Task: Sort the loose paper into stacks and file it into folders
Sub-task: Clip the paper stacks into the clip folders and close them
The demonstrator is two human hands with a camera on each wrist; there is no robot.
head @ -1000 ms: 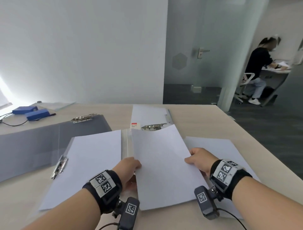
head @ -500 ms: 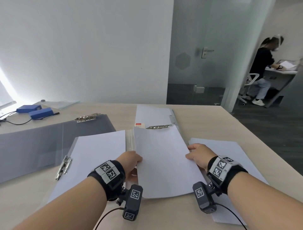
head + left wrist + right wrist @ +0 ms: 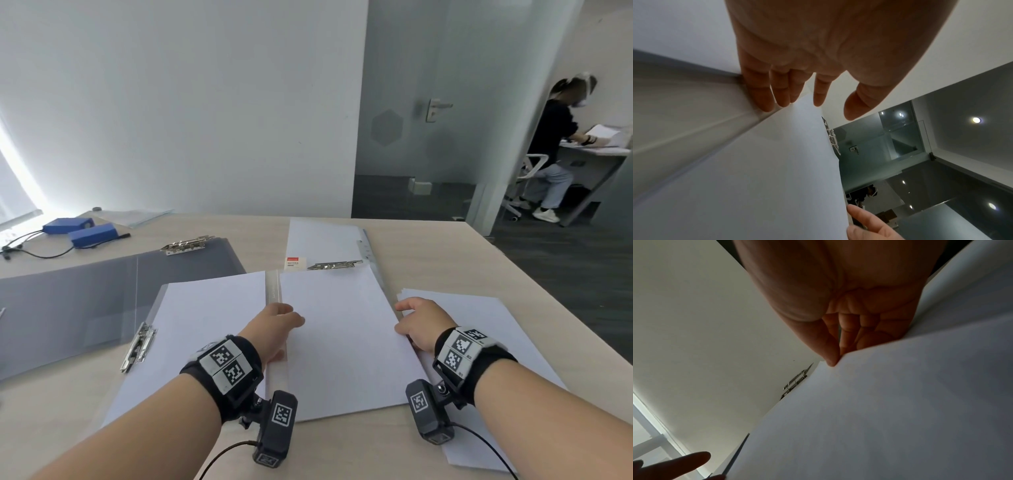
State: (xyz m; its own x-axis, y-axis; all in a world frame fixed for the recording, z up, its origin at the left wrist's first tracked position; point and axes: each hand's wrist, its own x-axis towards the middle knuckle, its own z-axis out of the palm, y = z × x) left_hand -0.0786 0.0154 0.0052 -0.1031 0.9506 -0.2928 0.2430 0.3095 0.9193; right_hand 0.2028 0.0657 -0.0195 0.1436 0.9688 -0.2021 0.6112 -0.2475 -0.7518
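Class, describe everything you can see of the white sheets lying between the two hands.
The white sheets are blank, flat and look like plain paper. They lie on the right half of an open clear folder, top edge just below its metal clip. The left hand has straight fingers at their left edge; the right hand pinches their right edge. More loose paper lies beside them on the table.

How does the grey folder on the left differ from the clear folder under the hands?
The grey folder is dark and bare inside; the clear folder is see-through and holds white sheets. No hand touches the grey folder; the left hand and right hand are at the clear folder's sheets. Both lie open, with metal clips.
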